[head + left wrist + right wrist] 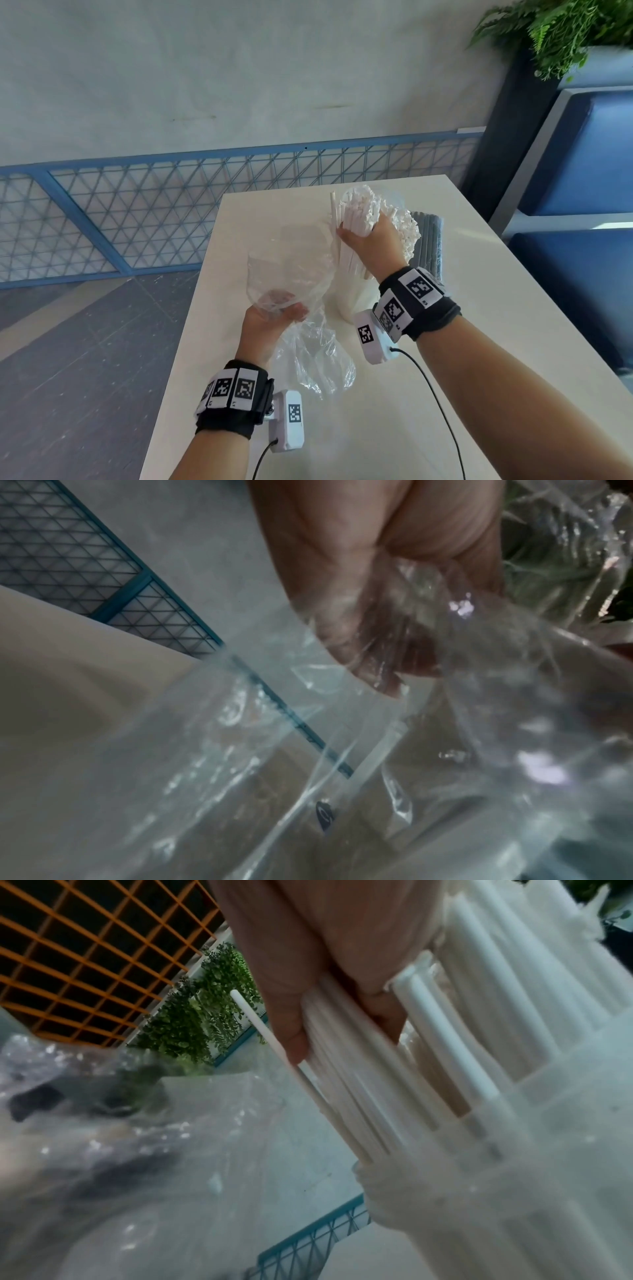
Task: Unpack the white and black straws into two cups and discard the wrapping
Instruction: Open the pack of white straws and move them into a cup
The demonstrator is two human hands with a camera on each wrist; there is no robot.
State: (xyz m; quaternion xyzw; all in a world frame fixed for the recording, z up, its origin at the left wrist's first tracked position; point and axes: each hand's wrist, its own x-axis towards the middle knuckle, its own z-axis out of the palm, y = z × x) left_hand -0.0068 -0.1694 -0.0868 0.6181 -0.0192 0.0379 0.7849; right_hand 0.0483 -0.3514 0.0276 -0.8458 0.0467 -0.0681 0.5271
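My right hand [361, 230] grips a thick bundle of white straws [359, 205] whose lower ends stand in a translucent white cup [347, 301] at the table's middle. More white straws fan out behind the hand. In the right wrist view my fingers [301, 993] curl round the white straws [452, 1047] above the cup [514, 1191]. My left hand [284, 310] holds crumpled clear plastic wrapping [294, 274] just left of the cup; part of it trails down over the table. A dark grey bundle of black straws [430, 240] stands behind my right wrist, its base hidden.
The cream table [479, 325] has its left edge close to my left wrist. A blue mesh railing [137, 212] runs behind it, and blue shelving [582, 171] with a green plant [555, 31] stands to the right. No second cup or bin shows.
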